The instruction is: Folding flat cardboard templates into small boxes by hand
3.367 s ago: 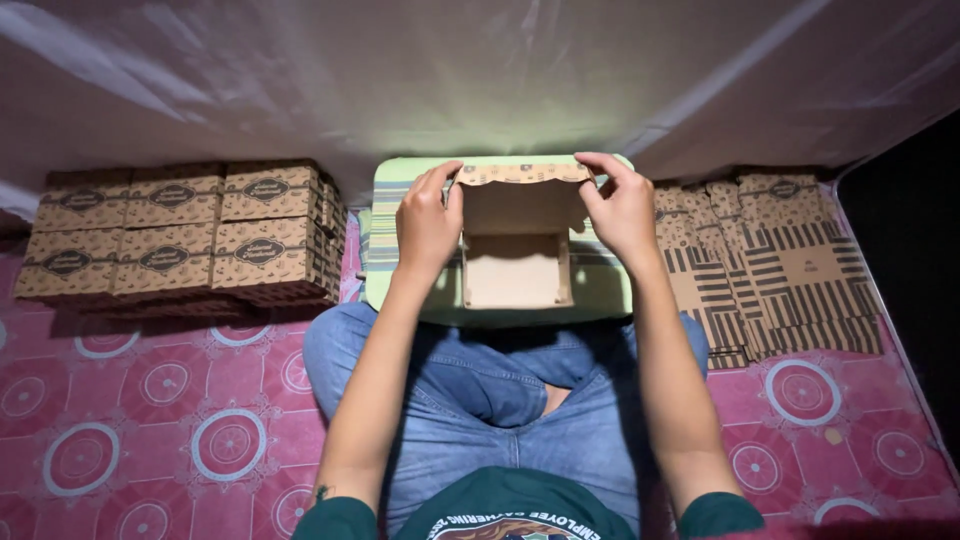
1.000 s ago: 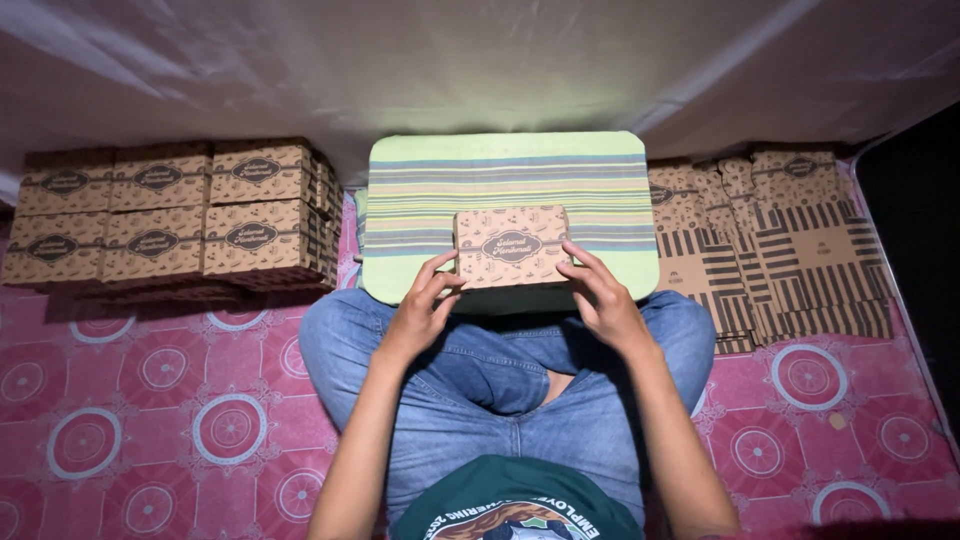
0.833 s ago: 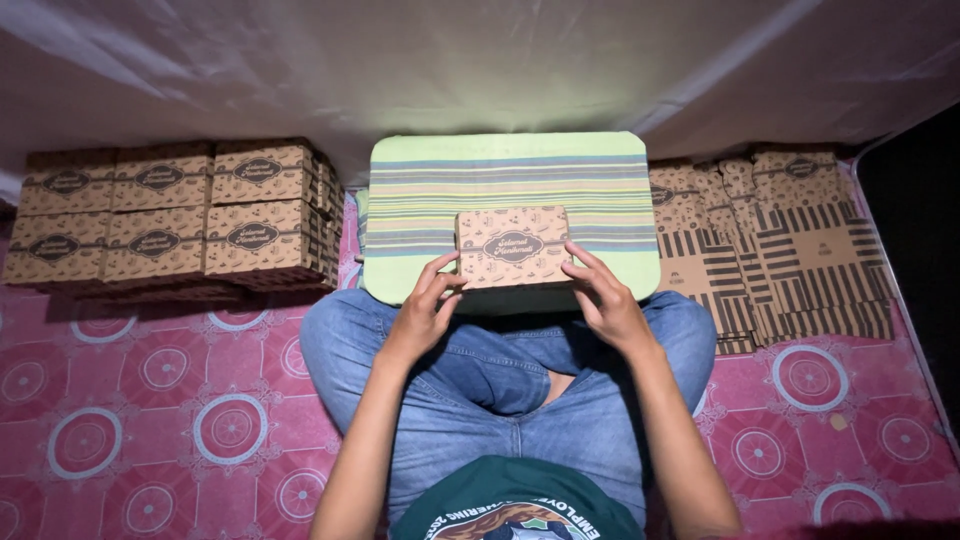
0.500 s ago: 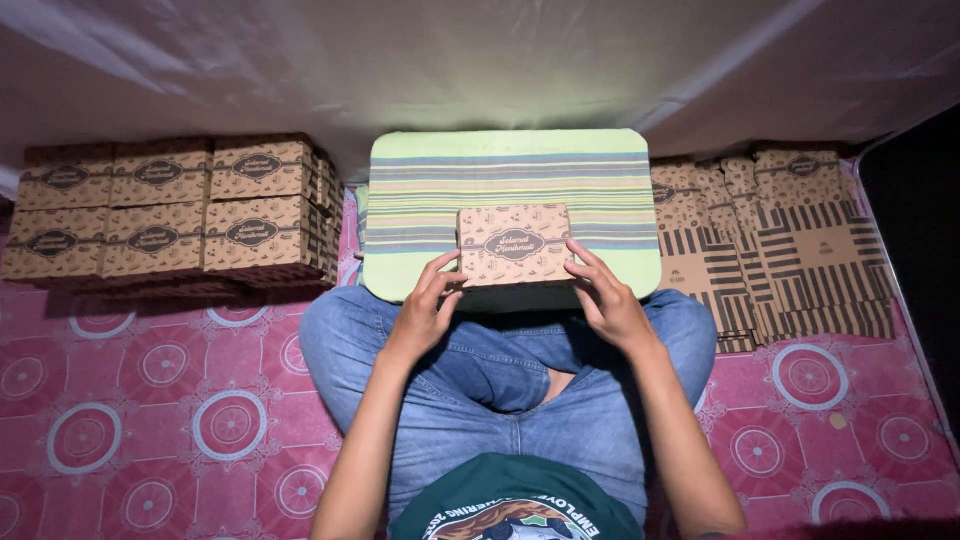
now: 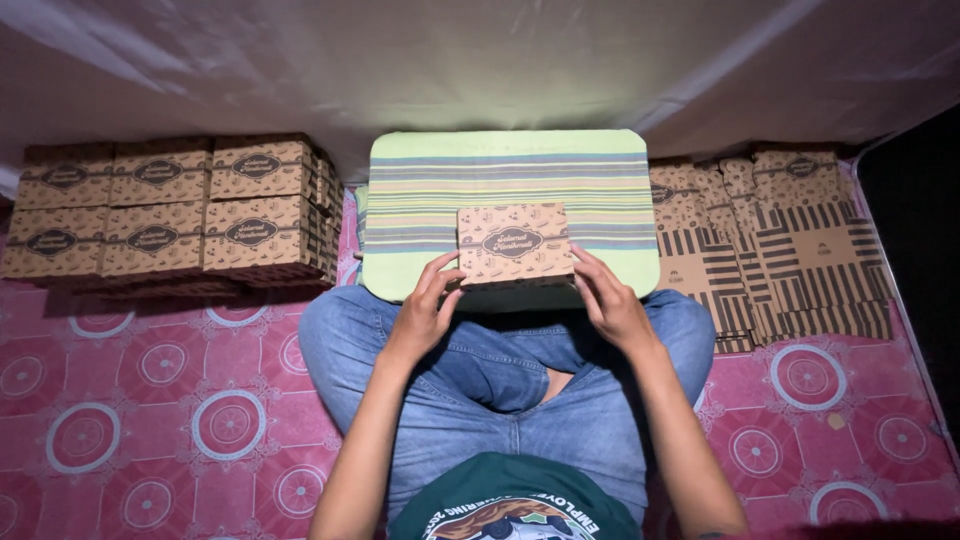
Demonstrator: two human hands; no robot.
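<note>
Closed brown printed cardboard box (image 5: 514, 245) with a dark oval label on the lid, resting at the near edge of a small green striped lap table (image 5: 420, 180), directly in front of the seated person's crossed legs in blue jeans (image 5: 500, 390).

Left hand (image 5: 425, 315) at the box's near left corner, fingers (image 5: 445, 280) spread narrowly and pressing against the side wall. Right hand (image 5: 612, 305) at the near right corner, fingers (image 5: 590, 272) likewise laid against the side. Contact on both flanks; not a lifted hold, box seated on the table.

Change against the earliest view: box then open, lid flap raised, both hands high on the flap edges. Now lid down and flush, hands lowered to the near corners. In the last second, almost no further shift in box or hands. Judged meaning: folding and closing complete; one finished unit.

Stack of identical closed brown boxes (image 5: 170, 210) on the pink patterned floor mat (image 5: 150, 420), left of the table. Pile of flat unfolded striped cardboard blanks (image 5: 790, 240) on the right, just beside the table.
</note>
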